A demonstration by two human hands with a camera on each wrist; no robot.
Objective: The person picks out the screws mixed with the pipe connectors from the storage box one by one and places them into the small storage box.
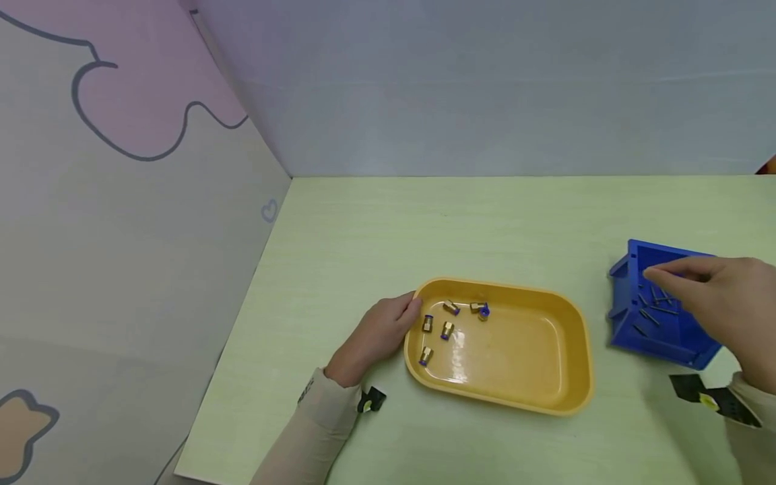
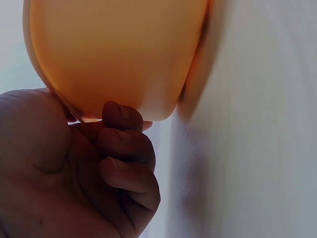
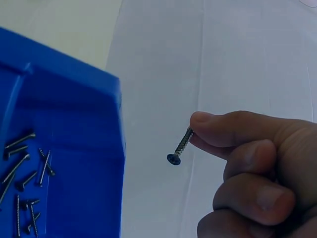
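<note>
The counter (image 1: 497, 222) under me is pale green, with a wall along its far edge and another running down my left side. There is wide bare room across the back half, and a narrower strip between the tray and the bin.

The yellow tray (image 1: 533, 357) sits in front of me, near the middle of the counter, its long side running left to right. My left hand (image 1: 378, 337) rests against its left end, fingers curled, with the fingertips (image 2: 121, 116) touching the outside of the rim; I cannot tell from the left wrist view whether I am really gripping the rim or only leaning on it. Five small brass fittings (image 1: 447, 322) with blue ends lie loose in the left part of the tray, most of its floor to the right being bare.

The blue bin (image 1: 630, 316) stands to the right, well apart from the tray, tilted so that its open side faces me, close to the counter's near right part. A scatter of dark screws (image 3: 22, 183) lies on its floor.

My right hand (image 1: 727, 303) hangs over the bin. It pinches one screw (image 3: 180, 148) between thumb and forefinger by the tip, head pointing down and out, the other fingers curled in. That screw is in the air, just beside the bin's wall and touching nothing but my fingers.
</note>
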